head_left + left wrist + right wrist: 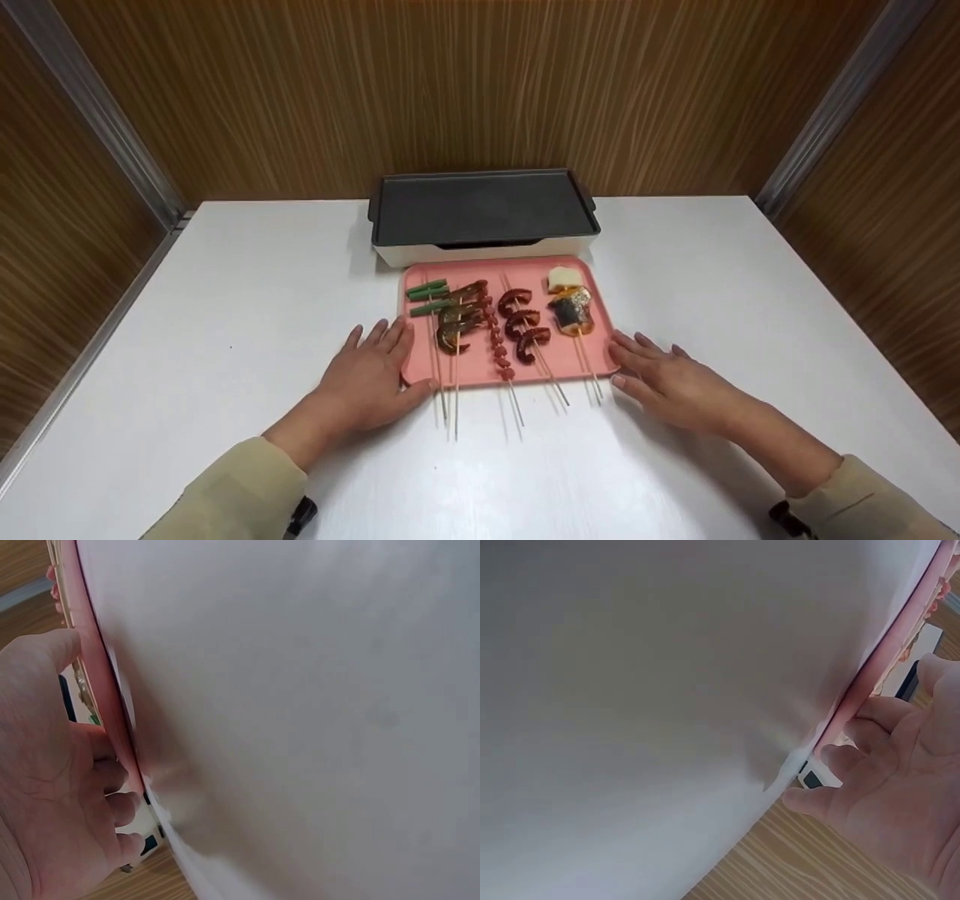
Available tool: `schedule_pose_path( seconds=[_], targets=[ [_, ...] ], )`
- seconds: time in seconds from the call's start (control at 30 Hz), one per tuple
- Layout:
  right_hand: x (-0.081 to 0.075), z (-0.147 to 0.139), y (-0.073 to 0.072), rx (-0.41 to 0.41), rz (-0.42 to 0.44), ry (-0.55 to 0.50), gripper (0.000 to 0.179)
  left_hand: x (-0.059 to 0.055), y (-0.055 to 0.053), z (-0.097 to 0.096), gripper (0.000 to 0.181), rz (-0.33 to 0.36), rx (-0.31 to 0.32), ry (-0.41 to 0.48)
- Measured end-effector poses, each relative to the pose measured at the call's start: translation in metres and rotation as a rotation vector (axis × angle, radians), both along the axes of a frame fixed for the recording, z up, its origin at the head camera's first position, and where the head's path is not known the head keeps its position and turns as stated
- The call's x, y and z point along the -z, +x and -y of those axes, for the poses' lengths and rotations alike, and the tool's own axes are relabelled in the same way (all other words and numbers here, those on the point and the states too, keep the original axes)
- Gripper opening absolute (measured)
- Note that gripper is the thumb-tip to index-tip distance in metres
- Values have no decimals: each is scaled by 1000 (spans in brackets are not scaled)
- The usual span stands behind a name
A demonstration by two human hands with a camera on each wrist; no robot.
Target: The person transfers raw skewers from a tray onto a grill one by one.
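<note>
A pink tray (480, 373) lies on the table, loaded with several food skewers. From left to right they bear green pieces (429, 292), shrimp (454, 328), small red pieces (498, 347), curled tentacle pieces (523, 318), and a dark-skinned chunk (574, 311) with a white piece (564, 278) behind it. My left hand (367, 375) touches the tray's left side, thumb by its front corner. At the right side, my right hand (679, 386) touches the edge with extended fingers. Both wrist views show fingers against the tray's pink wall (112, 712), without a plain grip.
Directly behind the tray stands a white electric grill with a black flat plate (484, 206). Stick ends overhang the tray's front edge. The white table (225, 300) is enclosed by wood-patterned panels (480, 90) at the back and sides.
</note>
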State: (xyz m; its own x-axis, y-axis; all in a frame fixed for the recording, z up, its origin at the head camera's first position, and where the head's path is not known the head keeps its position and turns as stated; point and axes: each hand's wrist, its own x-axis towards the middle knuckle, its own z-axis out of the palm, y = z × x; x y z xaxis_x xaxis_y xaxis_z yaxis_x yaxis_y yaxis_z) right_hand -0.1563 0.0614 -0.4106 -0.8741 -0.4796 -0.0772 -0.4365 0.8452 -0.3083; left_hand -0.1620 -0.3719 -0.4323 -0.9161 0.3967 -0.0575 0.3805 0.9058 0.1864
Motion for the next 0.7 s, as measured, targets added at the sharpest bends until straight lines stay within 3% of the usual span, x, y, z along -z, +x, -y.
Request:
schedule_pose_path(
  seconds=[0.17, 0.4, 0.5, 0.6, 0.7],
  targets=[
    [-6, 5, -5, 39, 21, -71, 63, 0, 1, -1, 92, -16, 8, 1],
    [-19, 17, -10, 185, -102, -266, 52, 2, 0, -2, 92, -23, 16, 3],
    [-23, 21, -11, 233, -107, -329, 51, 2, 0, -2, 92, -27, 9, -5],
    [-26, 24, -11, 282, -51, -391, 57, 1, 0, -2, 92, -26, 6, -11],
    [-27, 25, -12, 326, 62, -467, 62, 1, 1, -1, 92, -29, 6, -20]
  ],
)
